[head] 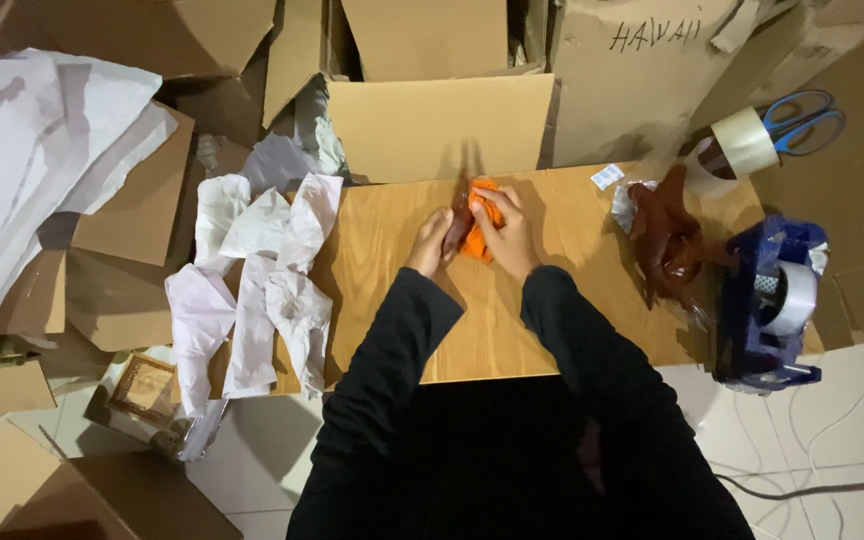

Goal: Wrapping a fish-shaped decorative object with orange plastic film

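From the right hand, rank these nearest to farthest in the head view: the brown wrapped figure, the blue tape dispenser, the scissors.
Measured from the right hand:
1. Brown wrapped figure, on the board just to its right.
2. Blue tape dispenser, at the board's right edge.
3. Scissors, far upper right on the cardboard, beside a tape roll.

you have an orange wrap [483, 215] over a dark brown figure [459, 222], on a light wood-grain tabletop [392, 300]. white crumpled paper [252, 290], a glossy brown piece [666, 243], a blue tape dispenser [764, 310], blue-handled scissors [802, 118].
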